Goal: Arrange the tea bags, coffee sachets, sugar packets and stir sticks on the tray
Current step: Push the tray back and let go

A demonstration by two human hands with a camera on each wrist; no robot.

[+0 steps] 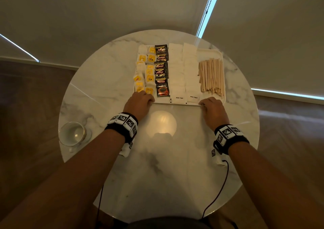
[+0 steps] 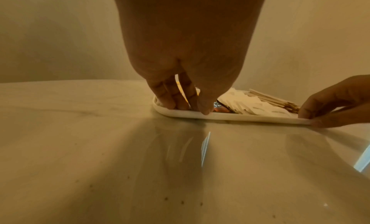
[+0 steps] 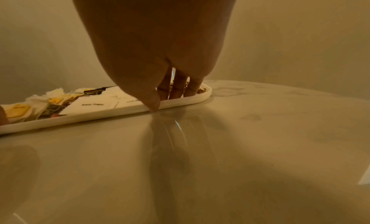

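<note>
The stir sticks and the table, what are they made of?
The stir sticks look like bare, matte wood: pale tan, flat and thin. The table looks like polished marble or an imitation: white with grey veins, glossy enough to mirror the lamp.

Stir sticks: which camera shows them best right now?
Head view: the stir sticks lie fully visible at the tray's right end. The left wrist shows only their ends edge-on; in the right wrist the fingers mostly hide them.

White tray (image 1: 210,50) holds neat columns of sachets and sticks
</note>
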